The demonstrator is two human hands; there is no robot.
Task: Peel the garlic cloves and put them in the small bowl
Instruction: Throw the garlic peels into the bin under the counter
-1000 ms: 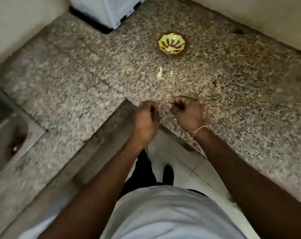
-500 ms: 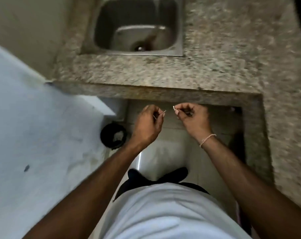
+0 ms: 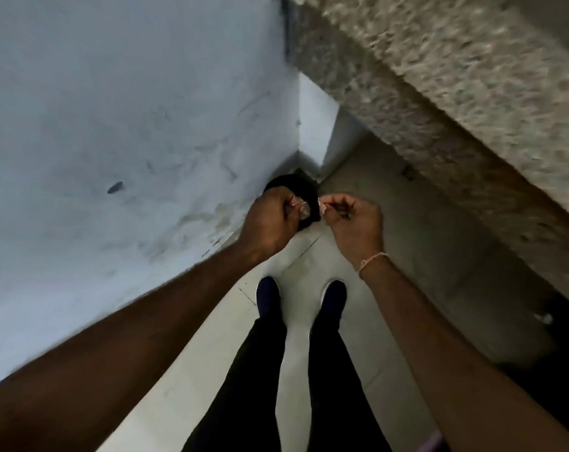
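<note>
Two hands meet at the middle of the head view, held out over the floor. The left hand (image 3: 270, 223) has its fingers curled, pinching a small pale, papery bit of garlic (image 3: 302, 208) at the fingertips; whether it is a clove or only skin is too blurred to tell. The right hand (image 3: 354, 223) also has curled fingers and pinches a tiny pale scrap (image 3: 322, 207) just beside the left hand's piece, the two fingertips close but apart. A thin pink wristband (image 3: 372, 260) circles the right wrist. Behind the hands sits a round black object (image 3: 292, 185) on the floor by a pale wall (image 3: 113, 109). A speckled stone counter edge (image 3: 456, 93) runs along the upper right. Below, two dark shoes (image 3: 268, 293) stand on the light tiled floor (image 3: 390, 207).
</note>
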